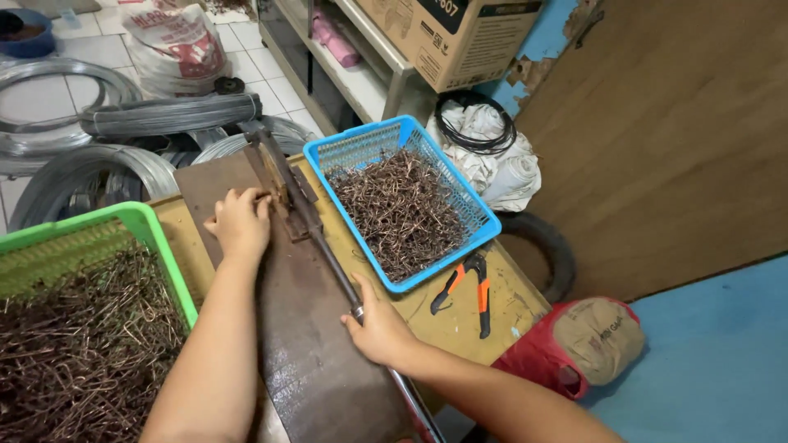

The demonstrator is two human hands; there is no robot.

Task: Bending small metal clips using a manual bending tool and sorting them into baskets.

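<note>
Already a large heap of bent wire pieces is held in the blue basket [472, 215], while many straight ones are left in the green basket [156, 238]. The lever handle [332, 267] is gripped by the closed right hand [379, 326], and the left hand [240, 223], fingers curled, is pressed against the bending jig [283, 193] on the desk [501, 299]

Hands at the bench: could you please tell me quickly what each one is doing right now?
Left hand: closed at the bending tool's head; what it pinches cannot be told.
Right hand: closed on the lever handle.
</note>
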